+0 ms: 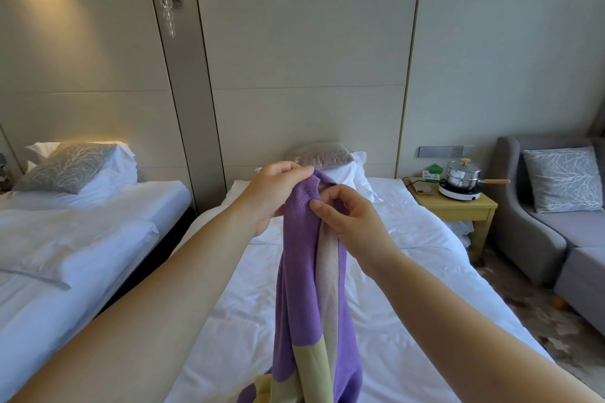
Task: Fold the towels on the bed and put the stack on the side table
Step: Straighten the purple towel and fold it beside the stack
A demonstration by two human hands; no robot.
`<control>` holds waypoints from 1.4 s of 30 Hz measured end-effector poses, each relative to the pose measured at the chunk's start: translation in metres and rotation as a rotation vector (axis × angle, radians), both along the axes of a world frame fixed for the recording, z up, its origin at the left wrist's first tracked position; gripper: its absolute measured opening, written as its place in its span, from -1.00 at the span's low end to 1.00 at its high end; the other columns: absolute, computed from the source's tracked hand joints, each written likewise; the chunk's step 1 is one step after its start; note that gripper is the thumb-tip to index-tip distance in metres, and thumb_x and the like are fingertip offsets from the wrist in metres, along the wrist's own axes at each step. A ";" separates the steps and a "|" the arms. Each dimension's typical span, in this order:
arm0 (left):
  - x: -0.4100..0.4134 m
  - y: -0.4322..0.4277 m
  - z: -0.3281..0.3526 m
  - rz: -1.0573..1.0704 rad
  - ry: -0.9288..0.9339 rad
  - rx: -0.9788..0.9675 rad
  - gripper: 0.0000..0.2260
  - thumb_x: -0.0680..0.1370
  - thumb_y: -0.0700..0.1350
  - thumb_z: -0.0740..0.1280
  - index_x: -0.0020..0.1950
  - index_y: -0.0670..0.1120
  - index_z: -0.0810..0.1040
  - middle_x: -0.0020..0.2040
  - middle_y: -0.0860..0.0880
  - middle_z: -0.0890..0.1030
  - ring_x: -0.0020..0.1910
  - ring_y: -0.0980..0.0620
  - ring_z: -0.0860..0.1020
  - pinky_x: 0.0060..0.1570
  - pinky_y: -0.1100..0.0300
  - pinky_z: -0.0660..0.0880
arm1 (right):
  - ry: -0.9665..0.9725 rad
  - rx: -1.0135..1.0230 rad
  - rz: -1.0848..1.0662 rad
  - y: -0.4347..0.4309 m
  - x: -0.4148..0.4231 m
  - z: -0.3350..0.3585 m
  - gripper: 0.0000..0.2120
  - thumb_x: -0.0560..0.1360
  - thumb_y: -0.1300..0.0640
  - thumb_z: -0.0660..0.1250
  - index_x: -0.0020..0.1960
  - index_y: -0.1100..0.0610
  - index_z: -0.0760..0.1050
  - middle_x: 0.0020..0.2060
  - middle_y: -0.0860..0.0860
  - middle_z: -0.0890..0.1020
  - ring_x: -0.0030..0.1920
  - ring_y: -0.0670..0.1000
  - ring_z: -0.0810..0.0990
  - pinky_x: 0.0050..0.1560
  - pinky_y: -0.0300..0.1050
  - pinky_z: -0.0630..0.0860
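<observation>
left hand (pixel 271 196): fingers curled, pinching top of purple towel (pixel 304 288) | right hand (pixel 355 222): thumb+forefinger pinching towel edge just beside left fingers | towel hangs bunched below both grips, over bed (pixel 409 271)

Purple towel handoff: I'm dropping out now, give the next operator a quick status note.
Left hand: grips the top edge of the purple towel.
Right hand: pinches the same edge beside it.
The towel hangs bunched above the bed.
Done: no folded towel or stack in view.
Left: fold it, then stack on the side table, where a pot on a cooker fills much of the top.
</observation>
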State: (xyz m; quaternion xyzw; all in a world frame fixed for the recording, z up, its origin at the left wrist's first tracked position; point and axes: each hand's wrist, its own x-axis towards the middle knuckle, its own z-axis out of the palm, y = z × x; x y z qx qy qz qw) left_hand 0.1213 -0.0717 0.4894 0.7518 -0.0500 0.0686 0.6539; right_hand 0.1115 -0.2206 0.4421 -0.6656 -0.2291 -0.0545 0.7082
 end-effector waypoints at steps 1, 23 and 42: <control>0.000 0.002 -0.001 -0.011 0.029 0.001 -0.87 0.54 -0.01 0.34 -0.19 0.01 0.53 -0.24 0.02 0.60 -0.29 0.06 0.53 -0.29 0.22 0.46 | 0.005 0.010 0.027 -0.001 0.000 -0.001 -0.94 0.49 0.24 0.39 -0.12 0.21 0.52 -0.28 0.07 0.49 -0.27 -0.06 0.42 -0.28 -0.33 0.37; 0.005 -0.007 0.006 0.026 -0.184 0.036 -0.88 0.54 -0.06 0.37 -0.19 -0.04 0.55 -0.32 0.07 0.54 -0.39 0.18 0.48 -0.37 0.35 0.45 | -0.001 -0.109 0.234 -0.017 -0.003 -0.021 -0.73 0.44 0.11 0.45 0.09 0.19 0.52 -0.05 0.11 0.61 0.00 0.09 0.56 0.14 0.09 0.50; -0.009 0.013 0.012 -0.043 -0.189 0.145 -0.85 0.59 -0.14 0.28 -0.14 -0.07 0.60 -0.28 0.08 0.59 -0.29 0.18 0.51 -0.22 0.34 0.49 | -0.017 -0.127 0.062 -0.014 0.000 -0.024 -0.66 0.37 -0.10 0.43 0.05 0.07 0.56 -0.18 -0.02 0.68 -0.19 -0.10 0.65 -0.20 -0.26 0.54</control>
